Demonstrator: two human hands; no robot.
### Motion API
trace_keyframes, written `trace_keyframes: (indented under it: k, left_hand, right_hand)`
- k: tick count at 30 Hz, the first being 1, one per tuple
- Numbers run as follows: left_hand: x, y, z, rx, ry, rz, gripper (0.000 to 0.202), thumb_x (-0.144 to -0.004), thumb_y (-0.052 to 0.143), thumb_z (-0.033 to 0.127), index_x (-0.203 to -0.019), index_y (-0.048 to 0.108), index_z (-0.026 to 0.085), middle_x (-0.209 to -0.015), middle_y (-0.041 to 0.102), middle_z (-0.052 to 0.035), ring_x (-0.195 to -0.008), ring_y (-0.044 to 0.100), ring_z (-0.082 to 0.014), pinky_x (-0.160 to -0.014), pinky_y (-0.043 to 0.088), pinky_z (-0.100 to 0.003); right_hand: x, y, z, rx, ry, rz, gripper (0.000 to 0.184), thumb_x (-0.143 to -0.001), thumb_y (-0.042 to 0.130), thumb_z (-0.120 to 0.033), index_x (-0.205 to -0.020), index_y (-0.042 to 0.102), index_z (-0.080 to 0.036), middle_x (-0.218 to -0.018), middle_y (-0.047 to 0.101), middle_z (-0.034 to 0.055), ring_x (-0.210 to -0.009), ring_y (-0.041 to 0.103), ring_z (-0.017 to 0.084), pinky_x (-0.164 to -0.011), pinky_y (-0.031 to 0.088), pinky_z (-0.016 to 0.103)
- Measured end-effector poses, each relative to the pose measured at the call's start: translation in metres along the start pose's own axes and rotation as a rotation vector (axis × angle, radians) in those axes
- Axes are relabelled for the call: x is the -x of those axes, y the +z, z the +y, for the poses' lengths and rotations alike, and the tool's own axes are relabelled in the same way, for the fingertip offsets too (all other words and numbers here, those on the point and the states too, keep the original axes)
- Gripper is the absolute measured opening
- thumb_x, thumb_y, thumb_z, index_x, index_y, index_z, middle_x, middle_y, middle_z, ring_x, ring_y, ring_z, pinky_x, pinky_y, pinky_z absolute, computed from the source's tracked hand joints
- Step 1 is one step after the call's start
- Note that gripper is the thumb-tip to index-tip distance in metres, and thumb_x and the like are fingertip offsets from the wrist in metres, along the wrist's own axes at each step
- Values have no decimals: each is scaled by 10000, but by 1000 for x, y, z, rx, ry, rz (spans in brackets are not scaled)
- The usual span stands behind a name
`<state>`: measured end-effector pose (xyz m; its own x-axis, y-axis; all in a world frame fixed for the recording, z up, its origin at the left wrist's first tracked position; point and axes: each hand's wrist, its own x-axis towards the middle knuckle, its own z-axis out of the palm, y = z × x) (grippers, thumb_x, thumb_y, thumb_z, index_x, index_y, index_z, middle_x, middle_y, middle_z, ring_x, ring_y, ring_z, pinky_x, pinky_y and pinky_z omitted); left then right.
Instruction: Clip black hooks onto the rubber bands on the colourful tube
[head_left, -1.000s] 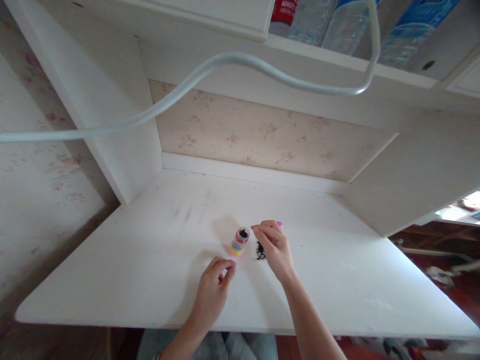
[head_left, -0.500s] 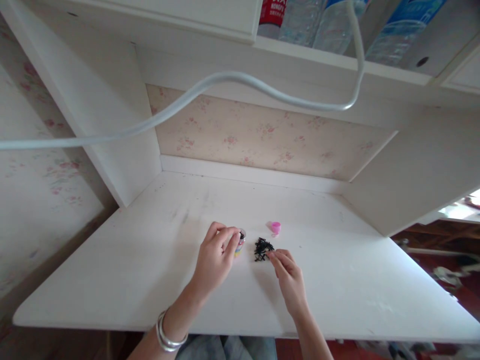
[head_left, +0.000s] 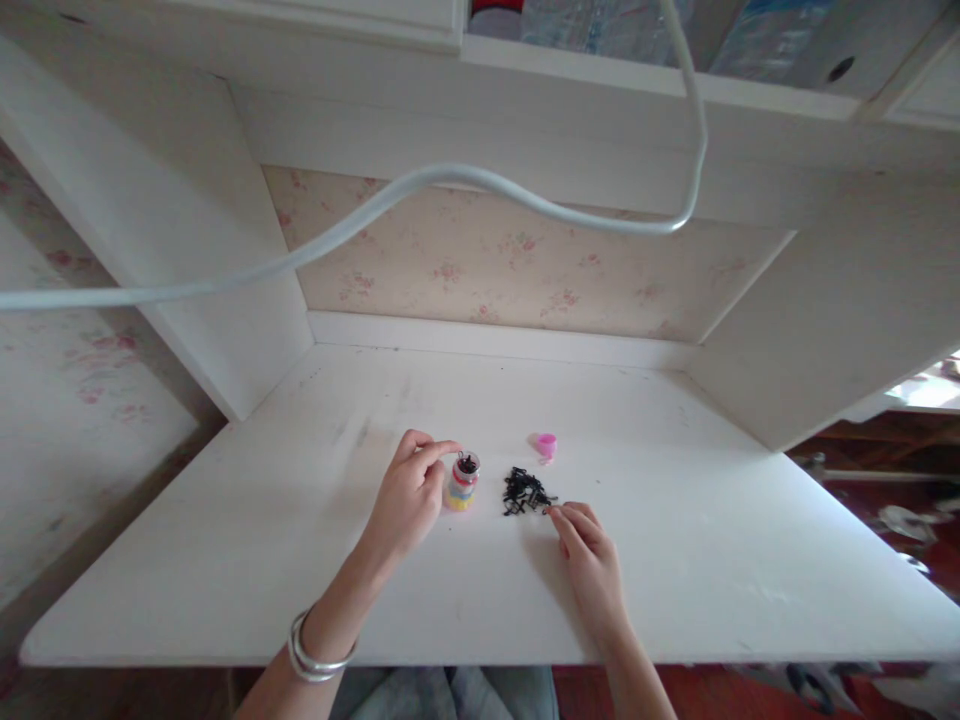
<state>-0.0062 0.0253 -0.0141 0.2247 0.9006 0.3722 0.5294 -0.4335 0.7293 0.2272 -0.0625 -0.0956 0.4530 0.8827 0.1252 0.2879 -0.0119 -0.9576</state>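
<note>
A small clear jar (head_left: 463, 480) with red, blue and yellow bands of colour stands upright on the white desk. Small black pieces, like thin elastic bands, show in its mouth. My left hand (head_left: 411, 490) is beside the jar, its index finger stretched to the rim at a dark loop, the other fingers bent. To the right lies a loose pile of small black bands (head_left: 525, 490). At the pile's near right edge, my right hand (head_left: 589, 550) is closed, thumb and index fingertip pinching one thin black piece. Behind the pile rests a pink cap (head_left: 547, 444).
A white cable (head_left: 450, 175) hangs across the view above the white desk (head_left: 360, 600). Overhead, a shelf holds plastic bottles (head_left: 630, 25). White side panels (head_left: 810, 300) and a floral back wall (head_left: 487, 260) enclose the desk.
My left hand has drawn back left from the jar's mouth, and the jar now shows more fully. My right hand stays pinched at the pile's edge. The view has shifted slightly.
</note>
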Motion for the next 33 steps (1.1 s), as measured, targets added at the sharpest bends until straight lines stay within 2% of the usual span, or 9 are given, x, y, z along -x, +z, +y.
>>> trace_keyframes:
  k: [4, 8, 11, 15, 20, 23, 27, 30, 33]
  left_hand:
    - [7, -3, 0, -246, 110, -22, 442, -851, 383, 51, -1104, 660, 284, -1016, 479, -27, -796, 556, -102, -765, 486, -238]
    - [8, -4, 2, -422, 174, -48, 469, -829, 396, 37, -1117, 650, 306, -1011, 465, -31, -706, 529, -89, -641, 472, -205]
    - [4, -7, 3, -515, 245, -87, 430, -818, 430, 44, -1063, 674, 299, -1010, 482, -39, -758, 539, -107, -591, 446, -182]
    - [-5, -11, 3, -598, 340, -163, 366, -817, 492, 78, -1012, 692, 315, -1029, 504, -34, -794, 534, -122, -558, 416, -175]
    - [-10, -12, 0, -562, 364, -172, 345, -832, 501, 93, -995, 702, 321, -1020, 510, -30, -785, 526, -122, -552, 411, -174]
    - [-10, -10, -1, -561, 371, -171, 328, -839, 507, 98, -978, 704, 320, -993, 513, -26, -792, 521, -127, -555, 409, -177]
    - [-8, -10, 0, -594, 388, -187, 332, -840, 501, 86, -957, 705, 321, -979, 516, -23, -797, 516, -133, -555, 402, -188]
    - [-8, -11, 1, -553, 385, -178, 328, -836, 513, 86, -965, 709, 315, -988, 516, -25, -802, 520, -129, -578, 422, -188]
    - [-8, -13, 2, -524, 378, -162, 343, -827, 523, 78, -992, 708, 315, -1013, 518, -27, -799, 528, -120, -603, 439, -189]
  right_hand:
    - [1, 0, 1, -5, 12, -15, 356, -840, 584, -505, -750, 689, -177, -917, 610, 66, -818, 551, 196, -692, 408, 287]
    - [1, 1, 1, 7, 3, -4, 372, -838, 582, -518, -729, 686, -178, -883, 606, 57, -811, 552, 194, -714, 408, 289]
    - [1, 2, 3, 16, -13, -3, 360, -844, 582, -506, -728, 688, -182, -886, 603, 54, -810, 553, 192, -726, 409, 294]
    - [0, 2, 4, 24, -56, -16, 330, -857, 579, -479, -774, 706, -186, -903, 605, 63, -865, 559, 205, -773, 414, 307]
    - [0, 3, 4, 77, -90, -6, 356, -859, 559, -497, -815, 729, -187, -894, 617, 75, -803, 565, 203, -688, 433, 305]
    - [2, 7, 7, 244, -124, -10, 376, -887, 498, -494, -844, 730, -202, -909, 611, 74, -722, 555, 184, -649, 431, 308]
    - [4, 11, 10, 665, -197, 79, 312, -897, 466, -408, -1006, 713, -253, -1004, 609, 74, -841, 562, 225, -800, 399, 378]
    - [4, 13, 9, 862, -145, 129, 364, -877, 474, -347, -1183, 646, -252, -1071, 600, 108, -944, 548, 271, -810, 374, 400]
    - [3, 13, 8, 935, -97, 108, 392, -881, 453, -308, -1232, 620, -253, -1072, 607, 121, -950, 553, 279, -770, 364, 389]
